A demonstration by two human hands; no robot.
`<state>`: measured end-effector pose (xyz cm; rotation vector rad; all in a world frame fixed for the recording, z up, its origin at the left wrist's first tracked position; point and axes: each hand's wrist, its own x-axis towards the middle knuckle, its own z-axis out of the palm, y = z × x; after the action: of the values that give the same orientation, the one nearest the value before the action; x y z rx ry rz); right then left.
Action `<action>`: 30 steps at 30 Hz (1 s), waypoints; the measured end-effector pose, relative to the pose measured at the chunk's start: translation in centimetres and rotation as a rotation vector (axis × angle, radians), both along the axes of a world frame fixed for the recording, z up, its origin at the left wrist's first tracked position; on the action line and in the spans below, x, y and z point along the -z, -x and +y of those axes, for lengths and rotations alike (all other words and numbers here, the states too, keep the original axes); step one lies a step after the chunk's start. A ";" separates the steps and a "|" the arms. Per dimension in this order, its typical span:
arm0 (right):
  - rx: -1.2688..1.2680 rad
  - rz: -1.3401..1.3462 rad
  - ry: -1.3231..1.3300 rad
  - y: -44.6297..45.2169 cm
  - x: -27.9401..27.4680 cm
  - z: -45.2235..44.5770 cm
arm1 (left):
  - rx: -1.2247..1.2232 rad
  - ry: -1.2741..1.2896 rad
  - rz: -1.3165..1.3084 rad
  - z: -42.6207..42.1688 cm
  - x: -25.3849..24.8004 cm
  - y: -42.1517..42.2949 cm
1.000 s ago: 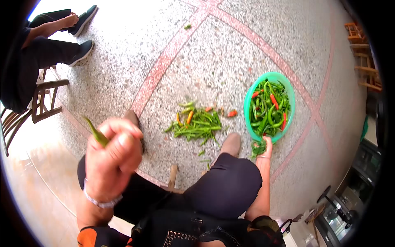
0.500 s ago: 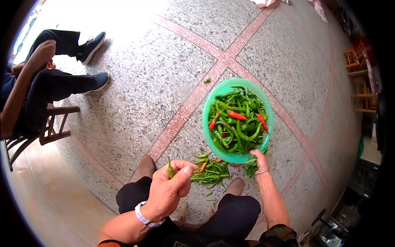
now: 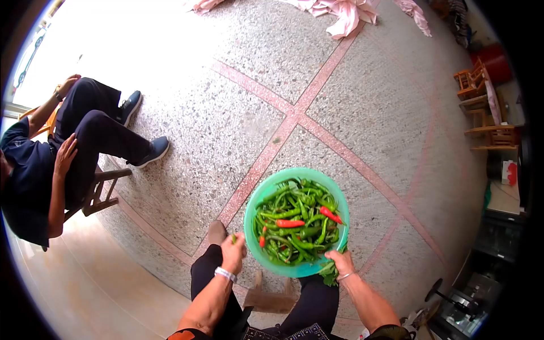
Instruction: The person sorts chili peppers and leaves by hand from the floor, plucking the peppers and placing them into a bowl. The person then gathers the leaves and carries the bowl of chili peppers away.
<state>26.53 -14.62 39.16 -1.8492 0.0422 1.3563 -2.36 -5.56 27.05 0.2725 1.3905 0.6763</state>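
A green bowl [image 3: 253, 258] full of green peppers [image 3: 303, 212] with a few red ones is lifted over my knees. My right hand [image 3: 341, 264] grips its near right rim, with green leaves [image 3: 328, 273] hanging under the fingers. At the bowl's left side, my left hand [image 3: 233, 251] is closed on a small green pepper [image 3: 233, 238], close to the rim. Whether it touches the bowl is unclear. The bowl hides the floor below it.
Another person [image 3: 85, 136] sits on a wooden chair [image 3: 102, 192] at the left. Pink cloth [image 3: 343, 14] lies on the floor at the top. Small wooden chairs [image 3: 493, 136] stand at the far right. A wooden stool [image 3: 269, 301] is between my legs.
The bowl has risen from the floor and come toward me with my right hand on its rim. My left hand has moved beside it, still holding the small pepper. The view has shifted.
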 end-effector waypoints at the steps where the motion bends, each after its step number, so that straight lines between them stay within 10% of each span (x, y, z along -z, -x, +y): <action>1: 0.004 -0.015 0.002 0.1 -2.2 -0.9 | 0.071 0.067 -0.049 -1.5 -1.8 0.0; 21: 0.228 -0.303 -0.103 11.8 -33.4 -8.3 | 0.192 -0.277 -0.111 13.8 -37.7 11.4; 30: 0.162 -0.408 -0.059 0.2 -48.3 -16.0 | 0.239 -0.255 0.183 12.6 -49.6 5.5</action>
<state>26.28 -30.60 87.48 -1.9912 -0.0575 0.8448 -7.84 7.06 76.64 0.7058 1.4158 0.6404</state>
